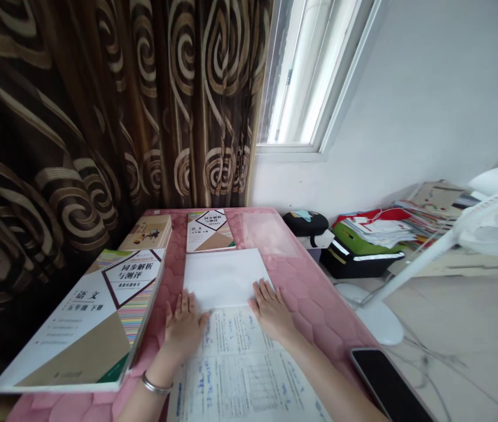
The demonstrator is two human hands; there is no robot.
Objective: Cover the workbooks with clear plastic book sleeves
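Printed sheet (240, 375) nearest; left hand (182, 328), right hand (273, 313) flat, fingers spread; three workbooks (99, 316).

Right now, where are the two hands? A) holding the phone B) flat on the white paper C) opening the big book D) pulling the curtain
B: the left hand and right hand both lie flat on the paper, along the edge of its folded-over blank half.

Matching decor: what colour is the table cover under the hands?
Pink table cover, with a quilted hexagon pattern; head view.
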